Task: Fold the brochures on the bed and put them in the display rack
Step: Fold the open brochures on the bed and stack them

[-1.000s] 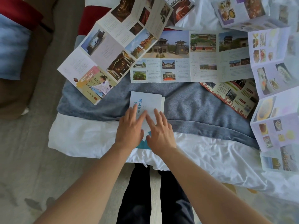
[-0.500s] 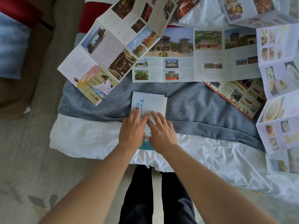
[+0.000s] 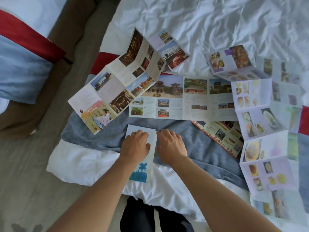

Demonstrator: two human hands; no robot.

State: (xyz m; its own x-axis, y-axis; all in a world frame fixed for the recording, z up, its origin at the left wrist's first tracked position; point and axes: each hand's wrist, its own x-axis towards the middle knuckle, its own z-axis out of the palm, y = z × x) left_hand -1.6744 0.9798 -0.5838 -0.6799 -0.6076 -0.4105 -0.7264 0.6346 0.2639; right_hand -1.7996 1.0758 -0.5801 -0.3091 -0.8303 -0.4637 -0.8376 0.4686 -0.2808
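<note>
A folded pale-blue brochure [image 3: 141, 171] with a blue horseman print lies lengthwise on the grey blanket [image 3: 192, 144] at the bed's near edge. My left hand [image 3: 135, 146] lies on its upper half, fingers curled, pressing it down. My right hand [image 3: 170, 145] rests on the blanket beside the brochure's right edge, thumb against that edge. Unfolded brochures lie beyond: a long one with building photos [image 3: 182, 97], a slanted one [image 3: 117, 84], a red-bordered one [image 3: 220, 134] and a lilac food one [image 3: 264, 131]. The display rack is out of view.
White crumpled bedding [image 3: 217, 22] covers the far bed, and a white sheet [image 3: 80, 163] hangs over the near edge. A second bed with a red and blue runner [image 3: 21, 61] stands at left across grey carpet [image 3: 25, 181]. My dark-trousered legs [image 3: 142, 216] touch the bed.
Both hands slid toward the brochure's far end. My right hand moved off the brochure to its right edge. The camera tilted, so more of the far bedding shows.
</note>
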